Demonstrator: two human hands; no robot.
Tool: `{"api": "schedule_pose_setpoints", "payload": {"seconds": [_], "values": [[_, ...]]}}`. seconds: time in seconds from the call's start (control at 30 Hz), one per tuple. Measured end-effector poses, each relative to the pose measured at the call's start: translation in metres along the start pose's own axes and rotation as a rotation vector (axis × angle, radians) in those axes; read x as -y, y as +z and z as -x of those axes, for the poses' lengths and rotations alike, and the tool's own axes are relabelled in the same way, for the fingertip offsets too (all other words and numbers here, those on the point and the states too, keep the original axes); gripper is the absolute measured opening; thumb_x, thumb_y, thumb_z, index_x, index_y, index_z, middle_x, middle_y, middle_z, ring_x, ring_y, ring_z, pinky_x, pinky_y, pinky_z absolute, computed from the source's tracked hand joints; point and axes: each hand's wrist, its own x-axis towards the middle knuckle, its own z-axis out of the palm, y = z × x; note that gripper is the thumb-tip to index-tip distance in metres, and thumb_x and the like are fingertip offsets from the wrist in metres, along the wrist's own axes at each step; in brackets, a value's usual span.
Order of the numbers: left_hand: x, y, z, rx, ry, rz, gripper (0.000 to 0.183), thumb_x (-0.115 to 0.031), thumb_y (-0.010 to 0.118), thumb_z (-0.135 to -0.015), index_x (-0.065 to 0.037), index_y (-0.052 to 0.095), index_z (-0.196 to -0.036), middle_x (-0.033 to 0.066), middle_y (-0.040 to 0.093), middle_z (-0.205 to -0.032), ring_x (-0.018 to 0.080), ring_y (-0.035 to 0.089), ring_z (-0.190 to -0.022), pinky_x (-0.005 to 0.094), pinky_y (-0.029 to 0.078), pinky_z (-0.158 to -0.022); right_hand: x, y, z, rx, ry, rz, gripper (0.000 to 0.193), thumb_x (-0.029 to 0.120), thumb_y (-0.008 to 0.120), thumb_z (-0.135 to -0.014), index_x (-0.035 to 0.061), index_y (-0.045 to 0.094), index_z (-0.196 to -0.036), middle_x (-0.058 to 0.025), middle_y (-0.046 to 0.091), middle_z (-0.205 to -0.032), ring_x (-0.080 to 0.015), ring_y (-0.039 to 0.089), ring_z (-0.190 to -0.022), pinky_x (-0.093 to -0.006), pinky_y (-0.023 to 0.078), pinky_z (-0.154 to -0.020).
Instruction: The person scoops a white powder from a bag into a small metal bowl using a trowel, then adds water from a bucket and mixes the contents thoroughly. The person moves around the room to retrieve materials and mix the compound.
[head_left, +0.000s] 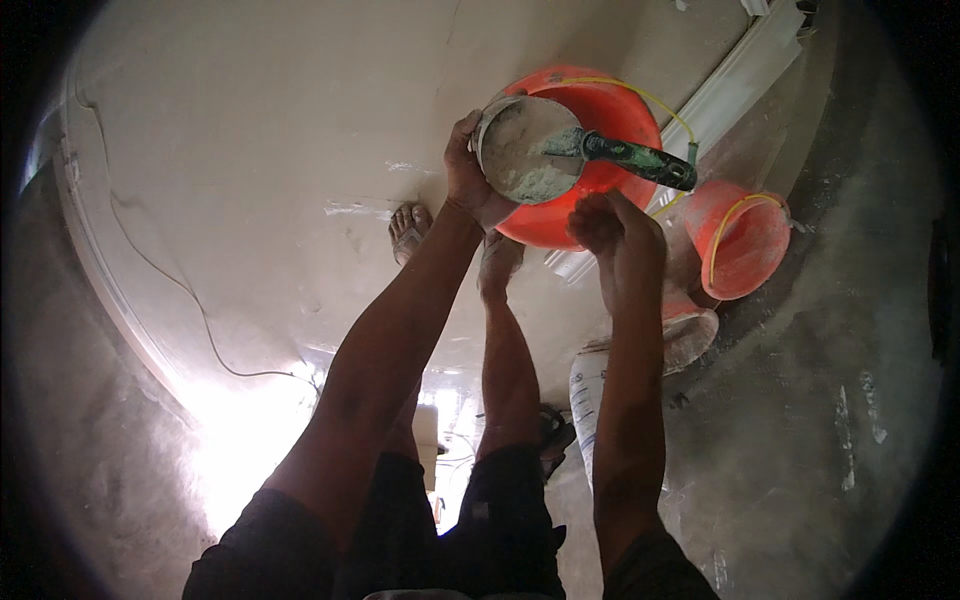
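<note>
My left hand [472, 172] is closed around the side of a round pot [516, 132] with whitish powder or plaster in it. A putty knife [640, 158] rests in the pot, its blade in the whitish stuff and its dark green-and-black handle sticking out over the rim to the right. Below the pot stands a large orange bucket [624, 112] with a yellow handle, partly covered by the pot. My right hand [618, 232] has its fingers curled, just below the knife handle and by the bucket's near right rim. Whatever it may hold is hidden.
To the right, a dusty orange bucket [752, 255] lies tipped, and another pale reddish container [690, 335] is below it. White trim strips [730, 85] run behind the large bucket. A white sack [588, 395] lies near my right forearm. A thin cable [190, 290] trails at left.
</note>
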Motion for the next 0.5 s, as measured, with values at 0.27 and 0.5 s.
{"api": "schedule_pose_setpoints", "payload": {"seconds": [0.27,0.5], "values": [[0.01,0.038,0.01,-0.117,-0.048,0.048,0.06,-0.052,0.05,-0.09,-0.01,0.058,-0.132,0.0113,0.06,-0.133,0.0332,0.056,-0.122,0.051,0.044,-0.105,0.092,0.115,0.147,-0.125,-0.324,0.458,0.029,0.015,0.055,-0.099,-0.0076,0.069,-0.113,-0.0194,0.072,-0.107,-0.0241,0.069,-0.103,-0.0353,0.054,-0.093],[0.011,0.096,0.039,-0.104,-0.065,0.068,0.065,-0.055,0.048,-0.091,-0.009,0.055,-0.136,0.0128,0.058,-0.135,0.0346,0.055,-0.123,0.051,0.046,-0.104,0.122,0.136,0.199,-0.098,-0.7,0.799,0.028,0.011,0.059,-0.096,-0.0067,0.069,-0.114,-0.0195,0.071,-0.106,-0.0251,0.07,-0.101,-0.0342,0.058,-0.088]]}}
